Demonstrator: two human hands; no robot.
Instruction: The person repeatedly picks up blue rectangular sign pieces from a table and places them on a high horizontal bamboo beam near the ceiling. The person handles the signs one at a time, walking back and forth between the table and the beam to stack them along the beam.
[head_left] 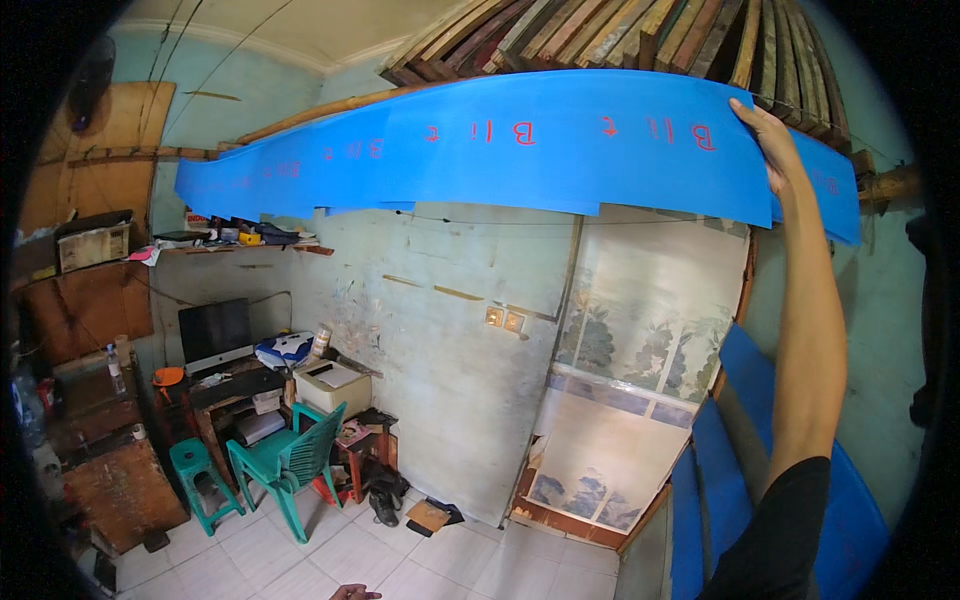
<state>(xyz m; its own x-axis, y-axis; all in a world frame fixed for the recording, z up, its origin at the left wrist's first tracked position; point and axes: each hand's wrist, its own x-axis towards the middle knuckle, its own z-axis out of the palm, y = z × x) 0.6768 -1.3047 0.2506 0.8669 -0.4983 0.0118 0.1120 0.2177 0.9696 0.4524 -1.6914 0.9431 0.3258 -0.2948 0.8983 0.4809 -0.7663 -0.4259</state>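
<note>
My right arm reaches up at the right, and my right hand (pixel 772 140) is closed on the edge of a blue sheet (pixel 560 130) near its upper right corner. That sheet is one of several long blue sheets with upside-down red lettering. They hang overlapping in a row high across the room, below a wooden pole (pixel 320 115). Another blue sheet (pixel 830 190) shows just behind and to the right of my hand. Only a bit of my left hand (pixel 355 592) shows at the bottom edge, low and away from the sheets; its grip is cut off from view.
Wooden frames (pixel 640 35) are stacked overhead. More blue sheets (pixel 725 480) lean at the lower right beside a patterned door (pixel 640 370). Along the left stand a green chair (pixel 290 460), a green stool (pixel 200 470), a monitor (pixel 215 333) and a printer (pixel 330 385). Shoes (pixel 383 500) lie on the tiled floor.
</note>
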